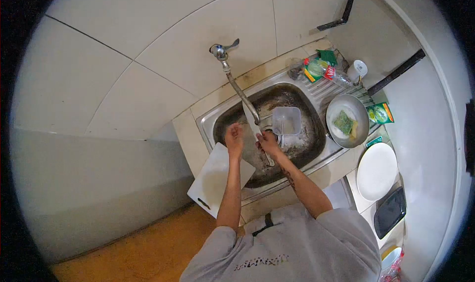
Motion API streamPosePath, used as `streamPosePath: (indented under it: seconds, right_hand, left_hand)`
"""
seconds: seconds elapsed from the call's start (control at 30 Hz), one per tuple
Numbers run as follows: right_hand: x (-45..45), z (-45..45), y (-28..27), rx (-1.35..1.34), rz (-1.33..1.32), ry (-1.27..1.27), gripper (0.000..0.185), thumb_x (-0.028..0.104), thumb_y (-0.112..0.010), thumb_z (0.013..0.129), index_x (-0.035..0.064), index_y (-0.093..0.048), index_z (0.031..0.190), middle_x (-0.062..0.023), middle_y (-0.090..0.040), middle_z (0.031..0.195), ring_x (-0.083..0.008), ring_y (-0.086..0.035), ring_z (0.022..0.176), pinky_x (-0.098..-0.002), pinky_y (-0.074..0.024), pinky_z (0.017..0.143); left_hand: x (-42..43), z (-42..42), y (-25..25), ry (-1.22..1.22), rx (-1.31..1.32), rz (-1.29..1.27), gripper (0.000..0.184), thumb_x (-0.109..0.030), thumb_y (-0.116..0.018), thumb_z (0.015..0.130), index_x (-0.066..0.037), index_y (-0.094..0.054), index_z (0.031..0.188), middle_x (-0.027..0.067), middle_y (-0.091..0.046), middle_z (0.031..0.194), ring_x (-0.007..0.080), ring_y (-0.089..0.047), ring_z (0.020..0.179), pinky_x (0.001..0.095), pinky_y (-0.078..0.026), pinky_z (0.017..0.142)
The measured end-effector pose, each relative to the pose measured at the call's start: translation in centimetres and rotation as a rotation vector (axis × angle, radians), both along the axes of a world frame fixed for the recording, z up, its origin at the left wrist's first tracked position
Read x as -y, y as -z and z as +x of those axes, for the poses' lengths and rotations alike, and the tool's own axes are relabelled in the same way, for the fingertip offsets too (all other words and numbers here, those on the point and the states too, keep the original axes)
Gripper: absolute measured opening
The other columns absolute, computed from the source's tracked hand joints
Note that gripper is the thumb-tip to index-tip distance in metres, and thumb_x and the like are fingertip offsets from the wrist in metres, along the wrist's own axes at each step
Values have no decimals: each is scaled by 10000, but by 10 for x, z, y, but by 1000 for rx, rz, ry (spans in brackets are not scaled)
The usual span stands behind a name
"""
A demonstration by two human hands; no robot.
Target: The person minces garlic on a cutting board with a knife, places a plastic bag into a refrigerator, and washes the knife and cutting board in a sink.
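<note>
Pale knife (253, 126), white board (213, 177), grey shirt (307, 245)

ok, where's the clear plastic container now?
In the head view, the clear plastic container is in the sink basin, right of the faucet spout and beyond the right hand.

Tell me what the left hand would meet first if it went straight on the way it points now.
Probably the far side of the sink, though the tap's spout also crosses the line of the left hand; depth is unclear from one view.

L fingers (236, 128) loosely bent, R fingers (261, 140) clenched, arms (230, 195) fwd
</note>
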State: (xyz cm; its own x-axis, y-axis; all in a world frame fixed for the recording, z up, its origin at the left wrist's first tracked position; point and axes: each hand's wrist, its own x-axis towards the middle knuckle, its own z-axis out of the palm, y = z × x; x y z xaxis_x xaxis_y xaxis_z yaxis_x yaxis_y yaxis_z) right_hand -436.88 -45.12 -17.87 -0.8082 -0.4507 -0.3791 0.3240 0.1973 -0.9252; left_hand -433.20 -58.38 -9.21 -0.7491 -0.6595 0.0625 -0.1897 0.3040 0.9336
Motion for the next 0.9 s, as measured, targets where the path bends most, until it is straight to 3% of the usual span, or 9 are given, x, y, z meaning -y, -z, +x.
streamPosePath:
  seconds: [0.07,0.23,0.3,0.43,0.5,0.53,0.6,0.77,0.9]
  right_hand:
    - [8,-6,-9,5,20,2,267,256,-464,1001,40,-526,858,-39,-545,568,-116,-499,429,-287,-382,380]
    - [10,-4,9,-222,127,80,317,280,-450,1008,31,-545,835,-41,-512,512,-129,-488,391,-291,-376,371]
    - [-5,2,-1,-180,125,61,326,279,-475,958,-2,-614,867,-148,-583,558,-328,-611,551,-453,-473,620]
    - [-20,16,-14,-339,232,208,361,296,-458,974,6,-622,836,-150,-576,555,-329,-606,547,-456,-464,608]
    - [-37,21,-41,13,79,70,410,320,-437,990,3,-616,801,-176,-561,553,-346,-592,534,-469,-448,573]
    - [-40,24,-35,13,81,75,410,320,-437,990,3,-616,801,-176,-561,553,-346,-592,534,-469,-448,573]
    - [-49,30,-18,-226,61,-18,393,344,-400,1020,-2,-573,948,-42,-498,503,-151,-482,395,-325,-369,394]
    - [-60,35,-9,-194,88,-24,407,366,-405,1018,3,-576,950,-23,-488,505,-127,-478,409,-308,-369,408]
    - [-66,42,-25,-141,96,67,394,349,-425,1014,-2,-581,923,-16,-490,504,-117,-474,411,-301,-365,404]
  left_hand:
    - [7,7,28,162,87,237,274,-238,-613,927,-11,-615,1080,42,-654,894,125,-598,815,279,-480,766]
    - [-19,0,11,285,196,418,241,-184,-649,898,4,-633,1048,38,-668,926,114,-601,822,273,-480,750]
    - [-28,-2,7,360,157,438,211,-167,-658,890,10,-645,1005,38,-670,907,105,-597,805,263,-476,729]
    - [-39,-3,32,307,238,405,154,-149,-684,872,3,-664,874,25,-658,784,89,-575,680,245,-453,621]
    - [-43,-2,38,243,239,478,161,-152,-692,868,4,-663,840,23,-651,750,87,-565,644,242,-442,590]
    - [-44,-3,34,222,209,504,153,-139,-700,860,7,-658,838,23,-648,745,86,-561,625,247,-440,566]
    - [-47,-7,28,202,179,532,147,-126,-707,851,10,-654,835,23,-645,741,85,-557,607,252,-437,543]
    - [-45,-21,27,51,131,689,107,-54,-699,828,32,-649,868,29,-636,728,89,-550,576,255,-436,504]
    - [-27,-31,28,141,106,690,108,2,-654,827,48,-640,923,51,-641,764,115,-569,590,251,-450,515]
